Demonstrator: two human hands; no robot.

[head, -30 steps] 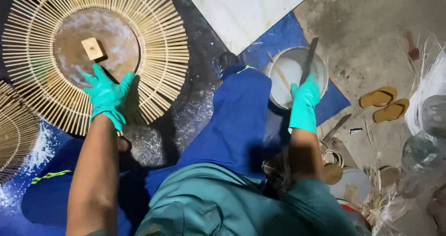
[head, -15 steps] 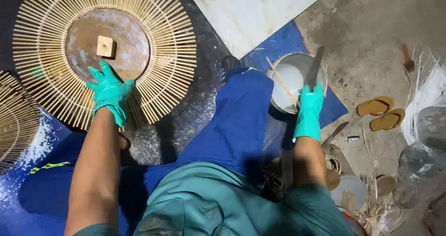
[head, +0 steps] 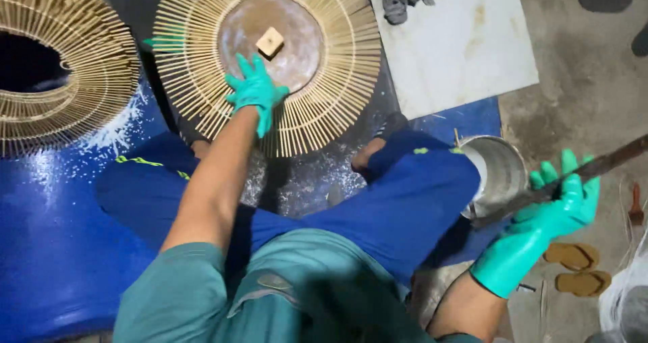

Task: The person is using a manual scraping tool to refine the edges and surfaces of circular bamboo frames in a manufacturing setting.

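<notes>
On the floor before my crossed legs, my left hand (head: 255,90) lies spread flat on the bamboo frame (head: 270,60), pinning it. My right hand (head: 560,205) is closed on a dark stick (head: 594,169), held beside the metal pot (head: 499,174).

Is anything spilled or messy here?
Yes. White powdery stuff is scattered on the dark ground below the round stick frame, and more dusts the blue sheet beside the second frame.
</notes>
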